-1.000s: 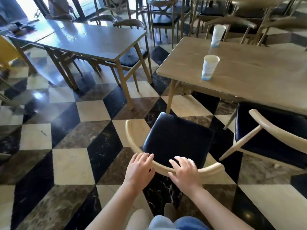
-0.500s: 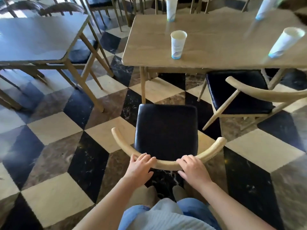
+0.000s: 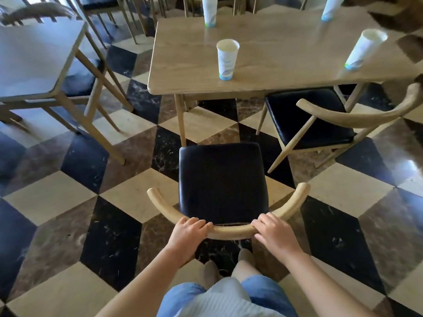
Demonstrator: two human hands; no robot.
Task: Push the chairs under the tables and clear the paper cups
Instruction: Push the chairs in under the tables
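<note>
A wooden chair with a black seat (image 3: pixel 222 179) stands just in front of me, facing the wooden table (image 3: pixel 274 72). My left hand (image 3: pixel 187 234) and my right hand (image 3: pixel 273 234) both grip its curved backrest rail. The seat's front edge is short of the table edge. Several white paper cups stand on the table: one near the front (image 3: pixel 227 59), one at the right (image 3: pixel 364 52), two at the far edge (image 3: pixel 209 11) (image 3: pixel 332 8). A second black-seated chair (image 3: pixel 306 120) sits partly under the table on the right.
Another table (image 3: pixel 34 58) with chairs tucked under it stands to the left. More chairs line the far side. The floor is glossy checkered marble. My feet and blue clothing show at the bottom.
The chair has turned square to the table and moved closer to it. Both hands have closed around the backrest rail.
</note>
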